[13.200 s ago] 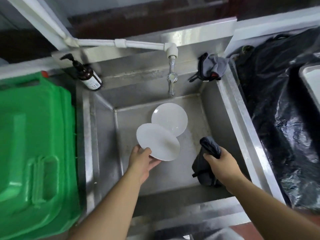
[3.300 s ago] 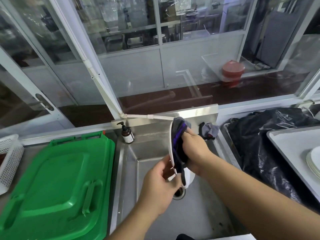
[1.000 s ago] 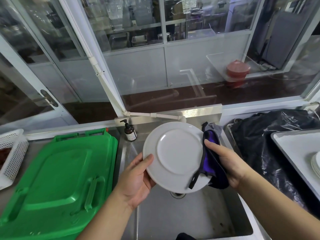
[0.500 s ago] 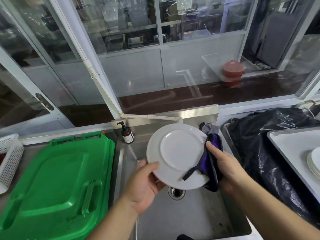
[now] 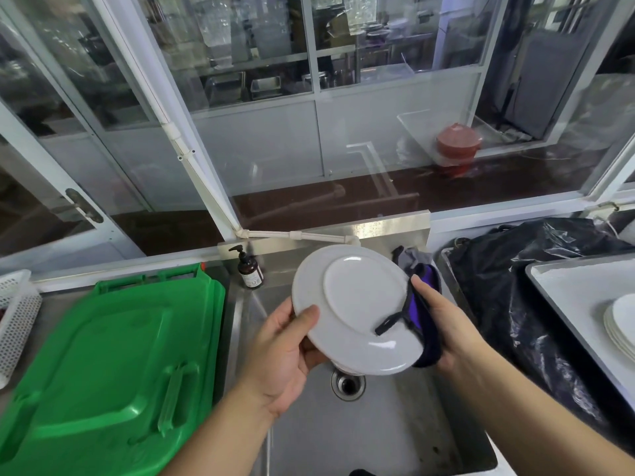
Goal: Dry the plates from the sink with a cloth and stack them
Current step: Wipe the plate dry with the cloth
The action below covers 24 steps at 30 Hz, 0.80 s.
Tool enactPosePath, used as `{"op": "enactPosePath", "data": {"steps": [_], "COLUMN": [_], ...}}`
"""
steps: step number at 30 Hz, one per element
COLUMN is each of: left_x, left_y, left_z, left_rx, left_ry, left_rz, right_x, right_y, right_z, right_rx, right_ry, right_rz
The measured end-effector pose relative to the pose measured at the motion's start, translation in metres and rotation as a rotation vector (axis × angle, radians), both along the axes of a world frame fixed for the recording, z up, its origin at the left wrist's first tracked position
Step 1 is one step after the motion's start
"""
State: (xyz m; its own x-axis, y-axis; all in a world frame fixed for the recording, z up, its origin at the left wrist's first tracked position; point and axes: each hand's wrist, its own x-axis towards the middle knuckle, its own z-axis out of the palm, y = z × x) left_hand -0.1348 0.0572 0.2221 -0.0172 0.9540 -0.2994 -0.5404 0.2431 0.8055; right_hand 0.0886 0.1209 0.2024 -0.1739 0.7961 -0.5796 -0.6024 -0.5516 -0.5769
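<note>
green lid (image 5: 103,365) fills the table left of our sink (image 5: 378,434) | black bag (image 5: 536,304) right | white plate (image 5: 357,307) tilted above the drain | stacked plates (image 5: 622,324) probably three, far right | left hand (image 5: 285,352) pinches the plate's left rim | right hand (image 5: 446,324) presses the cloth (image 5: 421,317) round its right edge

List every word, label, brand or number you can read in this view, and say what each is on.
No text can be read.
Soap pump bottle behind the sink: it carries a pale label, its print too small and blurred to read.
White plate, purple cloth, green lid: no lettering visible.
</note>
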Motion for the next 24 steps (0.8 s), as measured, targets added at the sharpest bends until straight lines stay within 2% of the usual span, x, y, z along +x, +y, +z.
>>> {"op": "enactPosePath", "data": {"steps": [6, 11, 18, 21, 24], "left_x": [0.036, 0.021, -0.026, -0.024, -0.01], "left_y": [-0.006, -0.009, 0.012, 0.008, -0.001], "left_z": [-0.015, -0.014, 0.009, 0.009, 0.002], "left_rx": [0.015, -0.065, -0.089, -0.077, -0.051], "left_ry": [-0.018, 0.026, -0.008, -0.049, -0.065], "left_rz": [0.125, 0.056, -0.031, -0.06, -0.004], "right_x": [-0.03, -0.016, 0.009, 0.006, 0.0], "right_y": [-0.023, -0.016, 0.0, 0.002, -0.001], "right_z": [-0.014, -0.007, 0.014, 0.012, 0.005], "right_rx": [0.015, 0.069, 0.198, 0.172, 0.135], "right_ry": [0.05, -0.107, -0.195, -0.207, -0.174], "right_rz": [-0.02, -0.04, 0.141, 0.078, -0.031]}}
